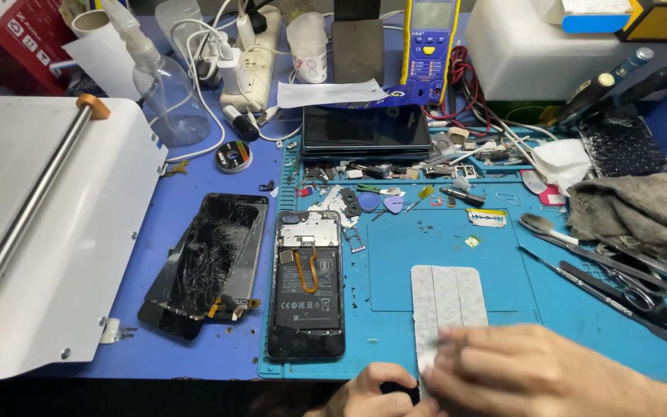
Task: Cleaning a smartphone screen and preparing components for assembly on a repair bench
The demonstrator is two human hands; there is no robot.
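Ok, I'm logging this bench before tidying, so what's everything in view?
cracked screen: 1, black, on the blue table left of the mat
opened phone: 1, black, back off, at mat's left edge
strip sheet: 1, grey-white, mat centre
mat: 1, blue, under the work
multimeter: 1, yellow and blue, top centre
dark phones: a stack, black, above the mat
spray bottle: 1, clear, top left
white machine: 1, white, far left
cloth: 1, grey, right
tweezers: several, dark, right
left hand: bottom edge
right hand: on the sheet's lower end
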